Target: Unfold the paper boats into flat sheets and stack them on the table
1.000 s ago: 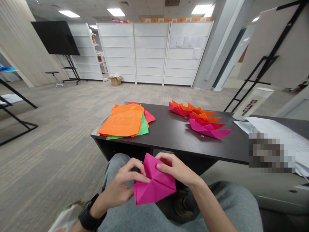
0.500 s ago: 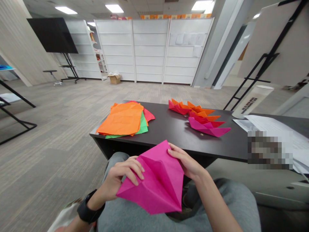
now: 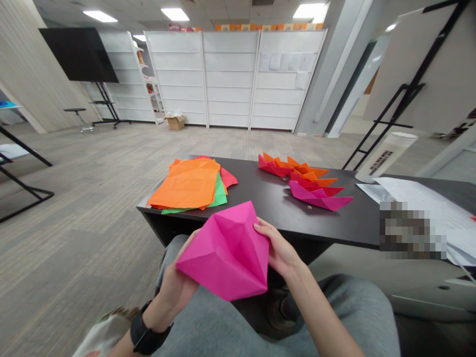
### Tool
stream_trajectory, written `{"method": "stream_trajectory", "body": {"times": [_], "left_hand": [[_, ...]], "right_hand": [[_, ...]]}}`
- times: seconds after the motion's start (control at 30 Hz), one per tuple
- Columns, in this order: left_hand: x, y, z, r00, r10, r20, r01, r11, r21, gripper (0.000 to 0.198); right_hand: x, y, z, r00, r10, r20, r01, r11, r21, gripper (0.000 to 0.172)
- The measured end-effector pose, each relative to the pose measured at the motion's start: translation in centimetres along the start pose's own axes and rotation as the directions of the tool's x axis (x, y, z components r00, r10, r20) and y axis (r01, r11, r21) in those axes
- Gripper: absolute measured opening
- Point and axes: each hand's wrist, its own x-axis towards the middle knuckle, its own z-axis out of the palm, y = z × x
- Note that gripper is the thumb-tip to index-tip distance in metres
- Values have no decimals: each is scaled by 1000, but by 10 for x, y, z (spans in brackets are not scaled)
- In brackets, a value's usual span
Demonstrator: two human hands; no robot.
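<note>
A folded sheet of magenta paper (image 3: 226,248) is held above my lap, its middle opened into a hollow with creased sides. My left hand (image 3: 182,275) grips its left side from beneath, with most of the fingers hidden behind the paper. On the right edge, my right hand (image 3: 277,248) holds the sheet, thumb in front and the other fingers behind. Past it on the dark table (image 3: 256,210) stand several folded paper boats (image 3: 318,196) in magenta, red and orange. To the left lies a pile of paper sheets (image 3: 186,183), orange on top, green and red below.
White printed papers (image 3: 420,203) and a pale cylindrical container (image 3: 386,156) are on the table's right side. A blurred-out patch (image 3: 411,230) covers something by the papers. A screen on a stand (image 3: 80,54) and white shelving (image 3: 232,79) are farther back.
The magenta paper has risen slightly and its hollow has opened wider. My left hand has shifted from the top of the sheet to beneath its left side; my right hand has moved slightly left.
</note>
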Motion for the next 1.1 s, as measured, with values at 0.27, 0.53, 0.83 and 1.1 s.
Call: {"method": "stream_trajectory", "body": {"times": [0.27,0.53,0.83,1.1], "left_hand": [[0,-4,-22,965,-71,251,13,974,226,73],[14,2,-16,995,70,67,-78,988,135,73],[14,19,2,953,135,-272,-132,991,30,56],[9,10,0,998,22,54,-25,998,55,62]], "right_hand": [[-2,8,7,997,-79,-24,78,996,-45,38],[0,-5,-11,972,-223,-72,226,974,34,37],[-4,1,-19,952,46,303,-36,999,-41,59],[6,4,-13,982,-189,-4,188,981,-54,44]]}}
